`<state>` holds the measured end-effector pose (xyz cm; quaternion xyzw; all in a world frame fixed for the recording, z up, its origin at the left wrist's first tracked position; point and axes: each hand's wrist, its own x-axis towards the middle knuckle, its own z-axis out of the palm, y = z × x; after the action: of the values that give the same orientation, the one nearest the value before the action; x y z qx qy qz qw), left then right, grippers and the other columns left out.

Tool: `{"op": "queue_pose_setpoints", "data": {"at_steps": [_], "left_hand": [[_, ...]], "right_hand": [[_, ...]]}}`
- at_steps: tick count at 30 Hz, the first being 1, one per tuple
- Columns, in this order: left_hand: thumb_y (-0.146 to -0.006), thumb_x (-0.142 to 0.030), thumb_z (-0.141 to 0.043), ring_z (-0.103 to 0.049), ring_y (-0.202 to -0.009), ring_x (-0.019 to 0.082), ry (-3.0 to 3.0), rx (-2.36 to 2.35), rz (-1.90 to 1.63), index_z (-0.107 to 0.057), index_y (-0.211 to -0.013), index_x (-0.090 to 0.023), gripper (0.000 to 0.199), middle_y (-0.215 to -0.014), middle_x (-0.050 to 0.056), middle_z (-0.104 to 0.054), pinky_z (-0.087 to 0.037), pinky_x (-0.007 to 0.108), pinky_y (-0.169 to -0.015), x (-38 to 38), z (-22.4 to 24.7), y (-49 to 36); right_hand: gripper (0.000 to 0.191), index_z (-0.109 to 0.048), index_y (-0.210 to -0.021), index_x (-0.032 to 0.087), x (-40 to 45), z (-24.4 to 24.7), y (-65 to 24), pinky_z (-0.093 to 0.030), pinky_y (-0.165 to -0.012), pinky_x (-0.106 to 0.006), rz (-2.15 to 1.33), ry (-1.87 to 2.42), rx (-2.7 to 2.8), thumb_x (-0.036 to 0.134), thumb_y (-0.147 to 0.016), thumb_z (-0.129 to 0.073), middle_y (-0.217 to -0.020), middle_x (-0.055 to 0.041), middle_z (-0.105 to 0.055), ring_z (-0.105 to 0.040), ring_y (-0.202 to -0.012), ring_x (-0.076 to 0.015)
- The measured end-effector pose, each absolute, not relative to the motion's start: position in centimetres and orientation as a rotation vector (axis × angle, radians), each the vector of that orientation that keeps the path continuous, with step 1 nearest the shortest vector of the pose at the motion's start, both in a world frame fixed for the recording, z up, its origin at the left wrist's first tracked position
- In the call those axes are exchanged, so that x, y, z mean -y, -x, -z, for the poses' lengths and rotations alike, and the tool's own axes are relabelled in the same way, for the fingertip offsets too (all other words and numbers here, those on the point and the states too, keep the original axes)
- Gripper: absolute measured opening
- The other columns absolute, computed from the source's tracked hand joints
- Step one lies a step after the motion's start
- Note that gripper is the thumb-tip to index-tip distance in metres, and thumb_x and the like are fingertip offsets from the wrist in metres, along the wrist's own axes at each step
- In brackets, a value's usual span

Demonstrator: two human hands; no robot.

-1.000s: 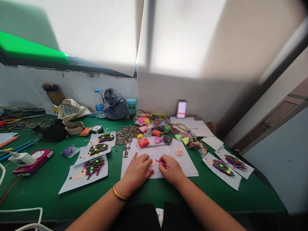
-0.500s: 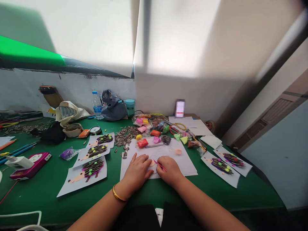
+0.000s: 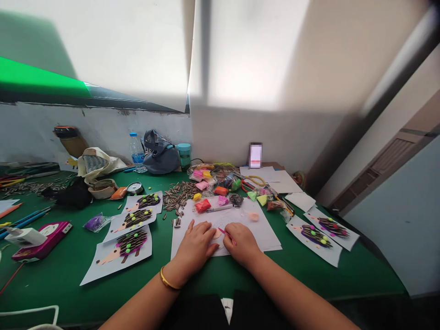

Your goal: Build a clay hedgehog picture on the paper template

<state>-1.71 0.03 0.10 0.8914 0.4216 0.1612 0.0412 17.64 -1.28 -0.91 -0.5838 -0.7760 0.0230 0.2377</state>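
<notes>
My left hand (image 3: 195, 242) lies flat on the white drawing paper (image 3: 268, 237), fingers stretched out and slightly apart. A flat piece of peach clay (image 3: 217, 234) sits beside its fingertips, on a faintly drawn outline. In my closed right hand (image 3: 242, 243) is a thin pink clay tool (image 3: 222, 230), its tip pointing toward that piece. Farther up the sheet rest a loose peach lump of clay (image 3: 253, 216), a pen-like white stick (image 3: 220, 208) and a red clay packet (image 3: 202, 206).
Sunflower seeds (image 3: 180, 195) are heaped beyond the sheet's left corner. Finished hedgehog cards (image 3: 103, 261) lie on the left, and more hedgehog cards (image 3: 318, 250) on the right. Scissors (image 3: 256, 180) and coloured clay packets (image 3: 220, 190) crowd the back. A phone (image 3: 255, 156) leans upright against the wall.
The camera view has shifted slightly. My left hand stays flat in place, and the pink clay tool in my right hand has tilted a little over the peach clay.
</notes>
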Motion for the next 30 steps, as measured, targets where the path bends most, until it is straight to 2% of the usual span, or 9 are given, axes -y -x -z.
{"op": "queue_pose_setpoints", "data": {"at_steps": [19, 26, 30], "left_hand": [[-0.088, -0.033, -0.063, -0.052, -0.126, 0.03, -2.72, -1.296, -0.528, -0.06, -0.117, -0.025, 0.031, -0.131, 0.01, -0.06, -0.023, 0.061, -0.114, 0.11, -0.21, 1.64], [-0.087, -0.035, -0.064, -0.052, -0.126, 0.03, -2.716, -1.308, -0.504, -0.061, -0.117, -0.025, 0.031, -0.131, 0.01, -0.06, -0.023, 0.062, -0.114, 0.17, -0.39, 1.64], [-0.087, -0.035, -0.065, -0.051, -0.127, 0.03, -2.718, -1.329, -0.467, -0.061, -0.117, -0.024, 0.033, -0.132, 0.011, -0.06, -0.023, 0.061, -0.114, 0.26, -0.62, 1.57]], "right_hand": [[0.014, -0.053, -0.07, 0.02, 1.17, 1.3, -17.6, -0.025, -0.064, -0.03, -0.021, 1.616, 2.141, 0.012, -0.081, -0.051, -0.074, -0.0018, -0.061, -0.051, -0.072, -0.0165], [0.011, -0.052, -0.069, 0.02, 1.57, 1.05, -17.7, -0.024, -0.064, -0.03, -0.007, 1.597, 2.15, 0.011, -0.074, -0.052, -0.072, -0.0017, -0.061, -0.05, -0.07, -0.0166], [0.011, -0.051, -0.068, 0.02, 1.7, 0.97, -17.73, -0.024, -0.064, -0.031, 0.019, 1.612, 2.132, 0.011, -0.075, -0.051, -0.073, -0.0022, -0.062, -0.05, -0.071, -0.0166]]}}
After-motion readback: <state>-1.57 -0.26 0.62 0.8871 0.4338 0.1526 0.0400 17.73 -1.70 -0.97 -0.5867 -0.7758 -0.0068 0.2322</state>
